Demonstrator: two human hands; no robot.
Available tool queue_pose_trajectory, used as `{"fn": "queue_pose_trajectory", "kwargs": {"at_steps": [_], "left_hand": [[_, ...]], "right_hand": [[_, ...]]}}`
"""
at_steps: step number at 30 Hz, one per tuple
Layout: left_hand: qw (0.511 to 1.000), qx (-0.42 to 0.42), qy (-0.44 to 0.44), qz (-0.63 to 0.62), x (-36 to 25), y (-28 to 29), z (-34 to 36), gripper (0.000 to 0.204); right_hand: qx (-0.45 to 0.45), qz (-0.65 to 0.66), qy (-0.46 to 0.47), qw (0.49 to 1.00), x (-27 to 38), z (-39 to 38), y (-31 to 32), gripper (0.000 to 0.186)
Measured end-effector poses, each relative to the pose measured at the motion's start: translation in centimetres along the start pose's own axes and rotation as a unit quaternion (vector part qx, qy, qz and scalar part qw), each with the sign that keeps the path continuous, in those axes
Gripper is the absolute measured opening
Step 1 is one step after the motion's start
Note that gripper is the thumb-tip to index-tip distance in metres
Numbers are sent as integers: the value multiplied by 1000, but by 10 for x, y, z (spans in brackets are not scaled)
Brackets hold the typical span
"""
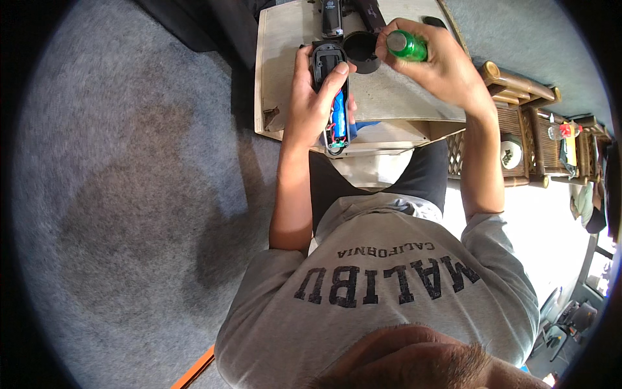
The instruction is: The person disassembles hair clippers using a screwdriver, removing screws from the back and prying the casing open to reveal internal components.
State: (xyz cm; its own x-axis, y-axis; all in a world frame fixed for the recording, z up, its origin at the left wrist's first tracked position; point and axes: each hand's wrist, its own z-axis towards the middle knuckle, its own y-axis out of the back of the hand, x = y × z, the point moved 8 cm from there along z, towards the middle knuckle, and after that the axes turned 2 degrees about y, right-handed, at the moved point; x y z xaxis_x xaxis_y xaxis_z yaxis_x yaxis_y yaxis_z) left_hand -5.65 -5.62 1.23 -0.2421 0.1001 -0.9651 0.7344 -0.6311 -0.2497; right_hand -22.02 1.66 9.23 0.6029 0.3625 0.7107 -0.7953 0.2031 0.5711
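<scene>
In the head view, my left hand (308, 107) holds an opened black handheld device (328, 57) upright on the picture, thumb across its upper part. A blue cylindrical cell (339, 113) with red wires shows inside its lower half. My right hand (447, 68) grips a green screwdriver handle (408, 45); its shaft is hidden. A black round container (364, 65) sits on the pale wooden table (408, 97) between my hands. Two dark elongated objects (332, 16) lie at the table's back, one beside the other.
The table has an open shelf (389, 129) below its top, near my legs. Bamboo furniture (518, 87) at the right bears a white round object (510, 152) and a plastic bottle (562, 131). Black fabric (201, 19) hangs at upper left over grey carpet (129, 194).
</scene>
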Motion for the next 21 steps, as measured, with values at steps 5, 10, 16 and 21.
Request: {"fn": "queue_pose_trajectory", "kwargs": {"at_steps": [5, 10, 16, 21], "left_hand": [[999, 42, -11, 26, -5, -5, -8, 50], [997, 64, -25, 38, -1, -4, -9, 59], [995, 60, -29, 77, 0, -6, -11, 62], [994, 85, 4, 62, 5, -5, -10, 65]], "right_hand": [[-39, 58, -36, 997, 8, -17, -23, 20], [-90, -44, -47, 994, 7, -20, -29, 26], [-75, -33, -38, 996, 13, -8, -36, 31], [-65, -32, -43, 996, 11, -4, -41, 31]]}}
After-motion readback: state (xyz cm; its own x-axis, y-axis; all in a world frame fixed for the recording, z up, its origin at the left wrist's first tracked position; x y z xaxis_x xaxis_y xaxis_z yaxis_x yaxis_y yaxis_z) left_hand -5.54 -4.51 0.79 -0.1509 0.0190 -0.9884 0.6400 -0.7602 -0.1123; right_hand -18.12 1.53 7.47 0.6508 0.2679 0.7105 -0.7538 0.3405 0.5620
